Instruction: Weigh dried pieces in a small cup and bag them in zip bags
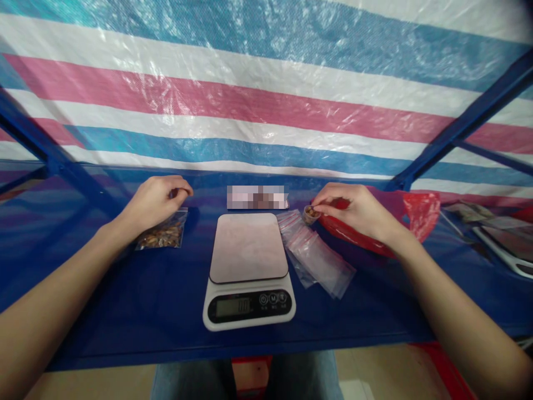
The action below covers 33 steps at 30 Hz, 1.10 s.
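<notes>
My right hand (350, 208) pinches the rim of a small clear cup (310, 220) that holds brown pieces. Just left of it and below lie several flat zip bags (320, 258), overlapping one another. My left hand (160, 200) is closed, thumb against the curled fingers, and nothing shows in it. Under and beside that hand sits a clear zip bag (162, 236) filled with brown pieces. Between my hands stands a white kitchen scale (250, 250); its plate is bare and the display seems to read 0.0.
A red plastic bag (420, 214) lies behind my right hand. At the far right rests another scale (508, 250), partly covered. Behind the main scale is a blurred-out flat object (258, 198). Blue metal posts (453, 133) and a striped sheet (266, 100) bound the blue table (158, 311).
</notes>
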Tool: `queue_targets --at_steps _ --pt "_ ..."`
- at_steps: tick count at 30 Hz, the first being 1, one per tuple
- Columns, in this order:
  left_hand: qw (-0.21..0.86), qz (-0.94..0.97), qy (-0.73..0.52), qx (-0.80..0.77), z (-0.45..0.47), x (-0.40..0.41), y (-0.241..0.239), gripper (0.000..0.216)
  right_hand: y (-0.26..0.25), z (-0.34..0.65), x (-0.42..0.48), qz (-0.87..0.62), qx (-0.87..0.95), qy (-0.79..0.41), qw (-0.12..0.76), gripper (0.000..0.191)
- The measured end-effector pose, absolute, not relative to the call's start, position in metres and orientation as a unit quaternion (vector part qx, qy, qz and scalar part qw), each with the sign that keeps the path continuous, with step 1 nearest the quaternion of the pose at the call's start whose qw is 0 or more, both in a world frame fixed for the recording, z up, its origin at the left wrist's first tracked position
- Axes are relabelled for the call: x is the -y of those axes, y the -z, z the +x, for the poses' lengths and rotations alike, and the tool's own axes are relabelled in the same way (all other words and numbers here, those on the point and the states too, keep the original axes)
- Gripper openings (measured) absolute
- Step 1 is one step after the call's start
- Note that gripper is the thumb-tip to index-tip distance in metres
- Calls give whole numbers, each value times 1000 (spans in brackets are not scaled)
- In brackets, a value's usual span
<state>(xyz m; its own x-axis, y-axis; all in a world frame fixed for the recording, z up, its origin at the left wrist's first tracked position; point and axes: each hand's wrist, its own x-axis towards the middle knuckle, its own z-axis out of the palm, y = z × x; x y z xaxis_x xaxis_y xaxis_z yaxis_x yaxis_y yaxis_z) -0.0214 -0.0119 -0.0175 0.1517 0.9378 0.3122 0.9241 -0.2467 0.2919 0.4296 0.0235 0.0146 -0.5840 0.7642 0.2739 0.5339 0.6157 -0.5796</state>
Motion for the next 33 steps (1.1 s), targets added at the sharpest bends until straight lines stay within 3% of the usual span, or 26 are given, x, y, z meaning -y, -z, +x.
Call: queue_targets --at_steps 25,33 --pt "5 761 -199 -618 -21 12 16 34 3 429 -25 -345 881 -170 276 12" --pt "3 764 -190 -617 -21 14 13 34 5 427 -23 -346 873 -124 322 24"
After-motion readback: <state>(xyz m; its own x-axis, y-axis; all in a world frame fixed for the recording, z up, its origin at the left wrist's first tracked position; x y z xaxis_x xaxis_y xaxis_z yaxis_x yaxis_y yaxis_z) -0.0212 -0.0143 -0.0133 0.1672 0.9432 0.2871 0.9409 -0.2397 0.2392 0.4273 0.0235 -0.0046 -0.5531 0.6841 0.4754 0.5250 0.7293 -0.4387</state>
